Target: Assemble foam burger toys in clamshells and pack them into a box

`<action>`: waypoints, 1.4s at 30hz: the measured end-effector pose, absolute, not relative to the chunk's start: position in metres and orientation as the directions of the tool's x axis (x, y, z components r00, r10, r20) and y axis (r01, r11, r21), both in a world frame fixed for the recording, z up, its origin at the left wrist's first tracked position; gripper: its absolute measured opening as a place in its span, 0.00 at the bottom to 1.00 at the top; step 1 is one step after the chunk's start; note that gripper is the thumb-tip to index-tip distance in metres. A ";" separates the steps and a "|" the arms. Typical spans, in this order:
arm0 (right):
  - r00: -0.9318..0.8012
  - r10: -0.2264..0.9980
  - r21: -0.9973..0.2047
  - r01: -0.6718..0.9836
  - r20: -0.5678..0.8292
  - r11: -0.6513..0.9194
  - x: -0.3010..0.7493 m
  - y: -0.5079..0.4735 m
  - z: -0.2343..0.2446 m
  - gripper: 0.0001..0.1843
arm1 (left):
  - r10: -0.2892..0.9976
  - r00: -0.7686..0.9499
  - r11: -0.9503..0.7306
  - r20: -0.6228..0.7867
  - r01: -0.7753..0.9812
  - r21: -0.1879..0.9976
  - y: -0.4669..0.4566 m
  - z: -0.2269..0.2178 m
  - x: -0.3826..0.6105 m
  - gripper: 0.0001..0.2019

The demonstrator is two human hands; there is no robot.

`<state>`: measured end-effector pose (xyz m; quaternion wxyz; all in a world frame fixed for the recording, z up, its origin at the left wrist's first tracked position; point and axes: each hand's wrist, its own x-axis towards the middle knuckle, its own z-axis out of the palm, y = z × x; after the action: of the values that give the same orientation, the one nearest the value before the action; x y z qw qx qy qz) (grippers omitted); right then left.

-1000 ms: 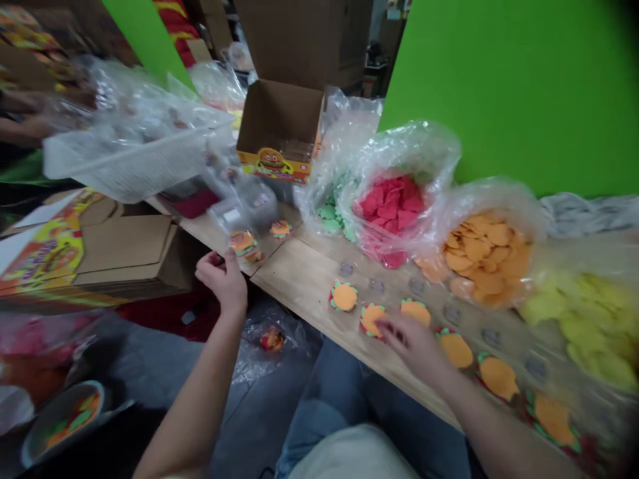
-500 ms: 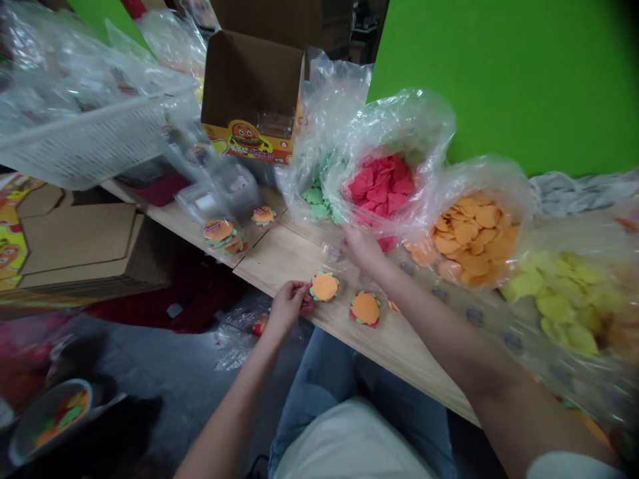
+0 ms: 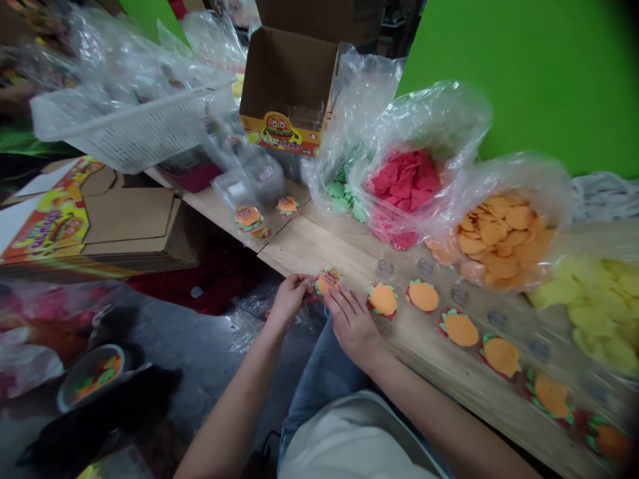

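The burger-printed stack [image 3: 328, 279] lies at the near edge of the worktop [image 3: 290, 243]. Your left hand [image 3: 288, 303] nearly pinches together at its left side; your right hand [image 3: 355, 329] lays extended fingers against it. I cannot tell whether either grips it. Orange-topped stacks [image 3: 383, 299] run rightward along that edge.

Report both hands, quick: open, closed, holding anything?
Left hand: at the edge of the toy burger; grip cannot be told.
Right hand: open, fingers over the same toy burger.
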<state>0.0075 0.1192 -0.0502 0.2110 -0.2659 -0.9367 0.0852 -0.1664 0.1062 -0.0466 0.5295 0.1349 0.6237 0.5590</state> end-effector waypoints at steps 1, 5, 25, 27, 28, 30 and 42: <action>-0.775 0.526 -0.250 0.464 0.349 0.850 0.010 0.117 -0.057 0.26 | 0.763 -0.393 0.339 -0.513 -0.432 0.835 0.105 -0.046 -0.167 0.09; -0.773 0.530 -0.216 0.484 0.348 0.848 0.016 0.109 -0.073 0.26 | 0.780 -0.329 0.366 -0.533 -0.451 0.814 0.103 -0.039 -0.167 0.15; -0.537 0.817 -0.178 0.800 0.212 0.572 0.052 0.273 0.006 0.12 | 0.779 -0.556 0.486 -0.290 0.245 0.839 0.159 -0.050 -0.186 0.20; -0.599 0.797 -0.070 0.794 0.078 0.604 0.041 0.291 0.013 0.13 | 0.797 -0.557 0.483 -0.234 0.355 0.801 0.183 -0.045 -0.196 0.17; -0.626 0.779 -0.027 0.779 0.020 0.627 0.032 0.295 0.015 0.13 | 0.807 -0.551 0.478 -0.210 0.402 0.781 0.194 -0.042 -0.202 0.15; -0.649 0.758 0.028 0.758 -0.055 0.651 0.010 0.296 0.012 0.12 | 0.824 -0.536 0.474 -0.184 0.475 0.741 0.211 -0.034 -0.217 0.12; -0.548 0.834 0.051 0.832 -0.066 0.552 -0.033 0.278 0.012 0.15 | 0.846 -0.461 0.496 -0.269 0.491 0.716 0.189 -0.037 -0.262 0.18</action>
<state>-0.0331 0.2785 0.0124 -0.0411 -0.4734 -0.8799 -0.0068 -0.2622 0.1893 -0.0366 0.3126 0.4145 0.8063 0.2834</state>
